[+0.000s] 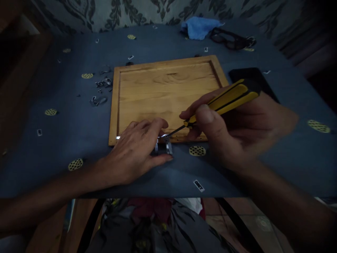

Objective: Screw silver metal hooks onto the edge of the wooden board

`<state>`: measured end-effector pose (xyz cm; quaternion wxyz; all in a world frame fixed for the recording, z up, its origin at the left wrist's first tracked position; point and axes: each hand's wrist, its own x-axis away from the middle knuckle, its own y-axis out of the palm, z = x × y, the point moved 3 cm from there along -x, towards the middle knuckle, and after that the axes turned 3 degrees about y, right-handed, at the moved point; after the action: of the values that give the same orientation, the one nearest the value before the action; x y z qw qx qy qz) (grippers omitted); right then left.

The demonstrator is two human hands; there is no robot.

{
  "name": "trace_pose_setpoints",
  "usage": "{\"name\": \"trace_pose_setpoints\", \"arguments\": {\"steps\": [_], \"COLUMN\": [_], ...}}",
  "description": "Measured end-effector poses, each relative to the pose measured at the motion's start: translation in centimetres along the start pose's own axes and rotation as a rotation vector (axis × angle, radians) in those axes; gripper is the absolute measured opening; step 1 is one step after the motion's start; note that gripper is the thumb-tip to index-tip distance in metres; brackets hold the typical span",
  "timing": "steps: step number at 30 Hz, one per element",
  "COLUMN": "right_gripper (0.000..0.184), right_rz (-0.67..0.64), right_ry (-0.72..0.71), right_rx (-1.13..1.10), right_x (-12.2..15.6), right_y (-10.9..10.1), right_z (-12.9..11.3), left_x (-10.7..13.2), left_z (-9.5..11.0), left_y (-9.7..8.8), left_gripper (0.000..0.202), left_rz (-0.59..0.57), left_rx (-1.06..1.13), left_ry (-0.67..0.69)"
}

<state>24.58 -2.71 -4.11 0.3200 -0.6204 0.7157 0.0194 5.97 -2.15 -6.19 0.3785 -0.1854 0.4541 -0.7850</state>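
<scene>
My left hand (137, 151) rests on the blue tablecloth at the near edge of a wooden tray (163, 88), fingers curled over a small metal piece (164, 147) that looks like watch band links. My right hand (237, 126) grips yellow-and-black handled pliers (226, 100), held low and slanting down to the left. Their thin metal tip (172, 132) touches the metal piece just beside my left fingertips. Most of the piece is hidden under my left hand.
Several loose metal bits (102, 91) lie left of the tray. A blue cloth (200, 27) and black glasses (231, 38) sit at the far edge. A black phone (252, 80) lies right of the tray. Small labels dot the cloth.
</scene>
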Motion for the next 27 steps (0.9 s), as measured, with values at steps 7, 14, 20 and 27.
{"name": "trace_pose_setpoints", "arguments": {"steps": [7,14,20,27], "right_gripper": [0.013,0.018,0.021,0.038], "right_rz": [-0.040,-0.075,-0.066,-0.090], "right_ry": [-0.011,-0.069,-0.090,-0.252], "right_rx": [-0.060,-0.014,0.012,-0.075], "right_x": [-0.1,-0.1,-0.7,-1.2], "right_y": [0.4,0.6,0.7,1.1], "right_z": [0.3,0.3,-0.3,0.7], "left_x": [0.0,-0.1,-0.6,-3.4], "left_z": [0.2,-0.1,1.2,7.0], "left_y": [-0.1,-0.3,-4.5,-7.3], "left_gripper": [0.053,0.050,0.035,0.053], "left_rz": [-0.011,-0.013,0.260,0.379], "left_rx": [-0.011,0.065,0.359,0.331], "left_ry": [0.037,0.004,0.034,0.234]}}
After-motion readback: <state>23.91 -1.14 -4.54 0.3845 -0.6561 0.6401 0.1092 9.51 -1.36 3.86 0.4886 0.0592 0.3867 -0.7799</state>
